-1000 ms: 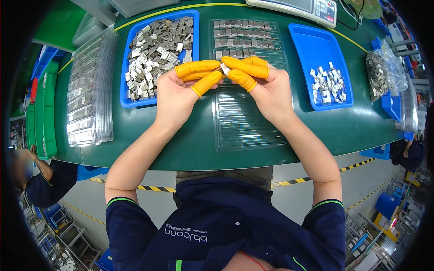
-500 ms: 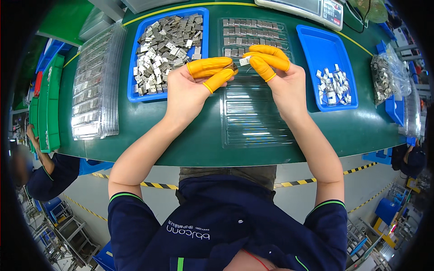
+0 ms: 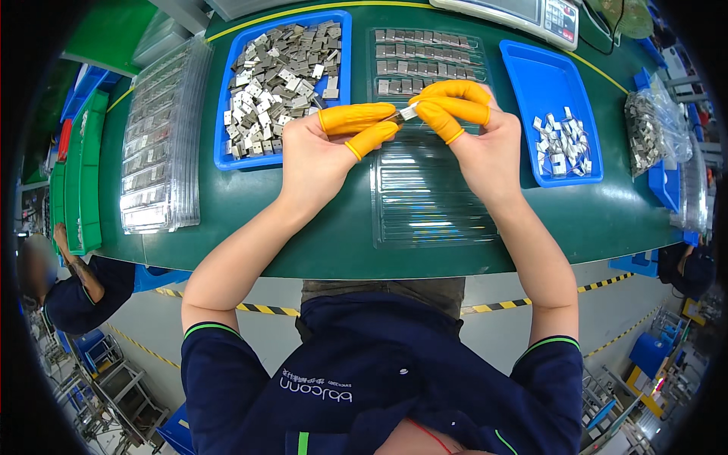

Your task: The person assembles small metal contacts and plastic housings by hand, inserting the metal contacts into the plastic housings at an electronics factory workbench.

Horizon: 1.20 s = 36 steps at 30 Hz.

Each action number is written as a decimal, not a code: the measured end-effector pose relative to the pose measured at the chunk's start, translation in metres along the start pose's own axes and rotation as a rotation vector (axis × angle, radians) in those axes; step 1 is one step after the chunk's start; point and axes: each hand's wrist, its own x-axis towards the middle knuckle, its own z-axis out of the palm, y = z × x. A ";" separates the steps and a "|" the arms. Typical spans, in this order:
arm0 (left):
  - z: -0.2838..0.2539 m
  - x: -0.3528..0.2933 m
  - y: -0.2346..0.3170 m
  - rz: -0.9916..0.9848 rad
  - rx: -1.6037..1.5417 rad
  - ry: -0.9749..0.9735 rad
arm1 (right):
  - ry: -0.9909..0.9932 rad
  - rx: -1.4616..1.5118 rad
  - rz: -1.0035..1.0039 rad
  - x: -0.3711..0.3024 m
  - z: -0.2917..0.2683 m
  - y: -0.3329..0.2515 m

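Yellow finger cots cover several fingertips on both my hands. My left hand [image 3: 322, 155] pinches a small grey metal connector shell [image 3: 395, 118], mostly hidden by the fingers. Between the thumb and fingers of my right hand [image 3: 485, 144] is a small white-and-silver piece [image 3: 409, 113], its end meeting the shell; whether it goes inside cannot be seen. Under my hands lies a clear plastic blister tray [image 3: 432, 208], with rows of metal shells [image 3: 421, 52] in its far part. Many loose shells fill a blue tray [image 3: 346, 57] at left. White pieces [image 3: 563, 144] lie in another blue tray [image 3: 535, 76] at right.
Stacked clear trays [image 3: 161, 152] stand at left beside green bins [image 3: 82, 178]. A scale [image 3: 523, 14] sits at the far right, and a clear bag of parts [image 3: 644, 133] near the right edge. Another person's arm [image 3: 80, 269] is at the far left.
The white piece has come from a small distance away to meet the shell in my left fingers. My right hand has tilted slightly, and its fingers have drawn closer to my left.
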 end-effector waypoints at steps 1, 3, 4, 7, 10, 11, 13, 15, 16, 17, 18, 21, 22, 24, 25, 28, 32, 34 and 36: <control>0.001 0.001 0.000 0.004 0.007 -0.005 | 0.024 0.000 0.009 0.001 -0.002 0.001; 0.001 0.000 -0.001 0.005 0.016 -0.010 | 0.006 -0.061 -0.013 0.001 -0.003 -0.001; 0.000 0.000 -0.002 0.011 0.022 -0.004 | 0.008 -0.040 -0.003 0.000 -0.001 0.000; 0.000 -0.001 -0.002 0.020 0.054 -0.003 | -0.004 -0.073 -0.040 0.001 -0.002 -0.001; -0.001 0.000 -0.002 0.009 0.054 -0.014 | -0.031 -0.135 -0.099 0.003 -0.005 -0.003; -0.001 0.000 -0.002 -0.004 0.030 -0.023 | -0.042 -0.142 -0.112 0.003 -0.006 -0.003; -0.002 -0.001 -0.001 0.012 0.051 -0.034 | -0.102 -0.065 -0.069 0.003 -0.006 -0.001; -0.005 0.000 -0.001 0.027 0.071 -0.048 | -0.160 0.011 -0.023 0.004 -0.007 -0.001; -0.007 0.001 0.000 0.051 0.108 -0.112 | -0.230 0.138 0.106 0.005 -0.010 -0.002; -0.009 0.001 0.001 0.075 0.146 -0.170 | -0.304 0.267 0.235 0.007 -0.012 -0.003; -0.009 0.001 0.005 0.072 0.174 -0.195 | -0.341 0.250 0.313 0.008 -0.013 -0.004; -0.013 0.002 0.005 0.027 0.120 -0.274 | -0.468 0.458 0.407 0.008 -0.016 -0.007; -0.012 0.002 0.003 0.002 0.069 -0.277 | -0.441 0.436 0.374 0.006 -0.015 -0.007; -0.013 0.001 0.001 -0.009 0.060 -0.268 | -0.435 0.372 0.358 0.007 -0.013 -0.009; -0.014 0.001 0.001 -0.022 0.054 -0.259 | -0.428 0.311 0.342 0.007 -0.011 -0.010; -0.011 0.003 0.001 -0.022 0.079 -0.234 | -0.336 0.261 0.297 0.004 -0.009 -0.009; -0.003 0.004 -0.002 -0.033 -0.007 -0.196 | -0.205 0.103 0.100 0.009 -0.013 -0.004; 0.001 0.004 -0.006 0.096 -0.138 -0.041 | -0.091 -0.014 0.143 0.019 -0.027 -0.007; -0.002 0.007 -0.007 0.155 0.032 -0.023 | 0.081 -0.385 -0.118 0.024 -0.043 0.019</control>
